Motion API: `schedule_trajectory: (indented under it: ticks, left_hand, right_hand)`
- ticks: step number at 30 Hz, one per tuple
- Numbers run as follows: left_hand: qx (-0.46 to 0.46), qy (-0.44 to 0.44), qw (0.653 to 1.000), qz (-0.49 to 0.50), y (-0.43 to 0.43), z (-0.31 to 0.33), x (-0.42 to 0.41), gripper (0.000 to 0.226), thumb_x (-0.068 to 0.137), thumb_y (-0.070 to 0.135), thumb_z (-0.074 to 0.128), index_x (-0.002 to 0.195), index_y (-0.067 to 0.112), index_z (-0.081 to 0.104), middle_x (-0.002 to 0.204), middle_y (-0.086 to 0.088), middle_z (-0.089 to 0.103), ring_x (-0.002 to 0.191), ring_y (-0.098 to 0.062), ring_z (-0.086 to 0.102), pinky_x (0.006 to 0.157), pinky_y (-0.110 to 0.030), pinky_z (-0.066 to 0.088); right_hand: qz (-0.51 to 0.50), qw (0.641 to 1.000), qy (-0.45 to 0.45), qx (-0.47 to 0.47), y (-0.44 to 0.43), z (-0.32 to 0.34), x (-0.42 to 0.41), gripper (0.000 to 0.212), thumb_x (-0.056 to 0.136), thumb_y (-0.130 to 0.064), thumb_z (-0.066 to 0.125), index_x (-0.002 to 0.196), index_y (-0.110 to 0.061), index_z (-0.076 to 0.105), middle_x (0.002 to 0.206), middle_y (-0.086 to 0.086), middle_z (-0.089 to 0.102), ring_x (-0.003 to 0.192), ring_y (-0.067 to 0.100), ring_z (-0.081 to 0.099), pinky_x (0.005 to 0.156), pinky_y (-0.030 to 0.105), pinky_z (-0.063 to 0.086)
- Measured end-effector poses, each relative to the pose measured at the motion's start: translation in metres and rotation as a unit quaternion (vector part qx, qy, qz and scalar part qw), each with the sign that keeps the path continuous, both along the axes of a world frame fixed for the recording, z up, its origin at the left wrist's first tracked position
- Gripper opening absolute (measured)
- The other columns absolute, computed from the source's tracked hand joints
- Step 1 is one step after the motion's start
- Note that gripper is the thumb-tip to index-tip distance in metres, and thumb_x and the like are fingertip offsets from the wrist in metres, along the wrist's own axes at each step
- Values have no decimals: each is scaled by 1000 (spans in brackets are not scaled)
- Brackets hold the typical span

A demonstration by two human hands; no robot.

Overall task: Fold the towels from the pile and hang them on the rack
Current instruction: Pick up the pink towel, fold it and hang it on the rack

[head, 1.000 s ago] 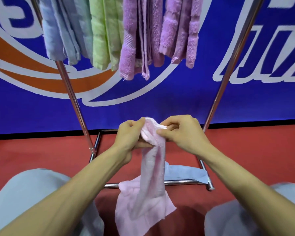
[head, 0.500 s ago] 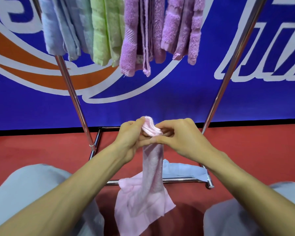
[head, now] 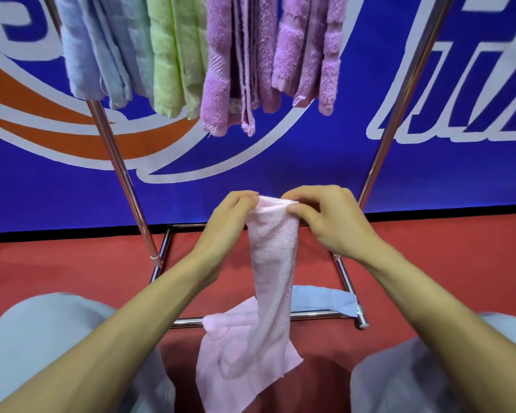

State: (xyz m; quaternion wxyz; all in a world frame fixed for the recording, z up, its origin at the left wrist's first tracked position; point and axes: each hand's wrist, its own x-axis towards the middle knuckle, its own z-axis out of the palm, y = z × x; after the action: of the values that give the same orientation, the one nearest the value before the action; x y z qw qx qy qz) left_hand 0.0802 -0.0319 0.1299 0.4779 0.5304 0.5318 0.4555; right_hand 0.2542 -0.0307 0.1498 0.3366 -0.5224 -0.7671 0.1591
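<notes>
Head view: left hand (head: 230,217) and right hand (head: 329,216) pinching pink towel (head: 273,263) top. Hanging limp before rack (head: 122,174).

No sleeves are worn: both forearms (head: 149,323) are bare. The knees (head: 51,338) are covered by pale blue-grey trousers.

blue banner (head: 280,174) with white lettering, orange swoosh | red floor (head: 444,254) | grey trousers (head: 36,338), probably
</notes>
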Motion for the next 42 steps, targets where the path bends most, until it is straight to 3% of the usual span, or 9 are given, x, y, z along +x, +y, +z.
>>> schedule_trajectory:
  ticks: [9,14,17,22,26,29,33,37,42]
  left_hand:
    - [119,56,991,-24,0,-6,1,17,84,30,70,90,14,66,81,4,68,72,-4,60,64,-16,47]
    - [88,5,995,-36,-3,-8,4,14,86,29,68,90,15,70,83,1,70,75,-5,61,67,-19,48]
    - [182,36,983,-7,-6,-1,3,10,84,27,71,88,17,70,82,0,70,73,-7,60,67,-22,47]
    - [265,91,960,-23,-5,40,6,5,85,27,69,87,22,68,77,12,68,70,2,58,65,-13,43]
    - [338,129,932,-7,1,83,11,6,86,26,69,85,22,66,73,12,66,66,8,55,64,-12,41]
    - [370,143,918,24,4,117,13,9,86,27,68,85,18,66,71,13,64,64,7,53,63,-15,42]
    - [411,148,898,52,0,161,15,17,87,29,66,86,11,66,73,5,65,67,-3,54,67,-28,46]
    - [462,170,868,73,-10,204,20,18,89,31,65,85,14,64,71,9,62,65,-1,54,63,-20,43]
    - [492,218,834,121,-20,262,27,24,90,43,59,90,19,64,78,5,64,72,-13,58,65,-34,51]
  right_hand:
    - [-11,998,69,-9,3,6,5,19,91,-12,57,97,-18,73,91,-5,74,87,11,67,86,34,51]
    - [10,995,92,-26,4,7,5,21,92,-9,54,99,-18,73,94,-3,74,89,15,68,78,23,54]
    - [12,994,105,-22,3,9,6,22,93,-11,54,103,-18,71,98,-4,73,93,14,67,83,27,53]
    - [8,975,214,-58,1,13,3,29,99,-25,46,123,-15,60,116,-2,67,108,10,62,99,40,48]
    - [22,958,260,-118,-5,21,-5,49,93,-51,40,117,-12,59,115,5,68,108,21,63,99,46,47]
    - [44,947,290,-129,-6,32,-9,37,98,-43,42,102,-12,63,104,2,68,96,15,61,95,43,47]
    - [37,944,304,-122,-6,63,-16,48,90,-55,42,93,-12,62,93,-3,64,88,11,57,88,46,48]
    - [60,935,335,-103,-13,99,-23,22,102,-34,36,109,-24,55,116,-5,62,108,9,59,100,31,45]
    - [31,945,318,-69,-32,132,-22,37,102,-40,33,128,-18,49,127,-5,57,114,9,55,101,30,42]
